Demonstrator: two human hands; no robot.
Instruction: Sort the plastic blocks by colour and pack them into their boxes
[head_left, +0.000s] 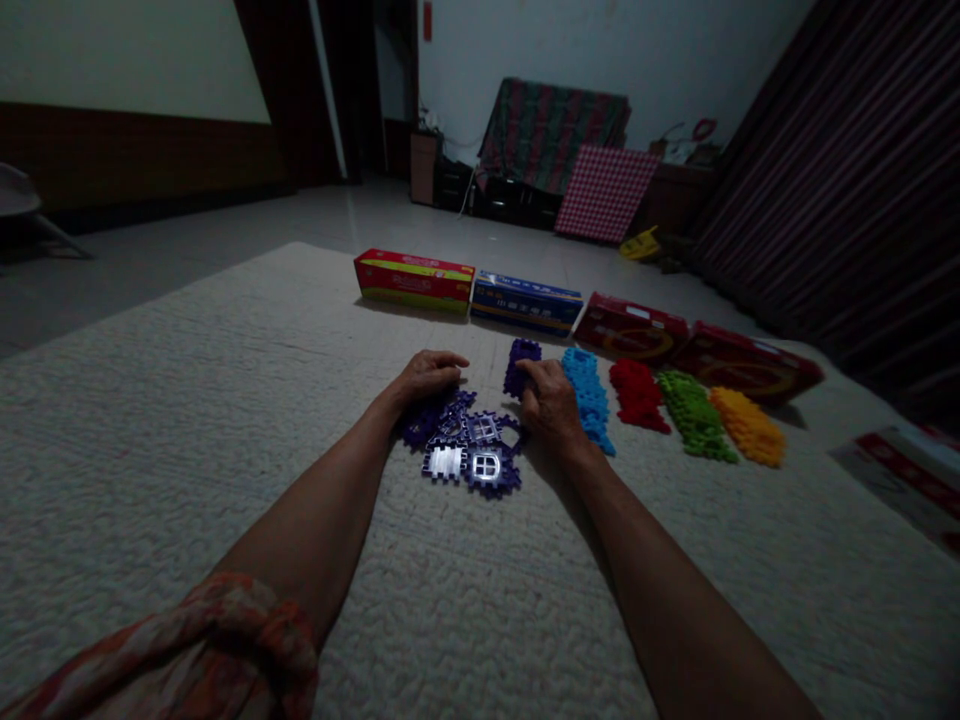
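Observation:
Purple interlocking plastic building pieces [446,462] lie in a loose pile on the pale quilted mat, some with window cut-outs. My left hand [429,378] rests at the pile's far left edge, its fingers stretched out and holding nothing that I can see. Beyond the pile to the right, my right hand [553,402] has its fingers on a dark purple building piece [523,362]; its thumb side is partly hidden. Just right of that hand lies a row of light blue pieces [586,385].
Further right are groups of red pieces [637,395], green pieces [696,412] and yellow pieces [748,425]. Behind stand a red-and-yellow box [414,282], a blue box [526,303] and dark red boxes [632,328]. A white-and-red box [911,475] lies at the right edge.

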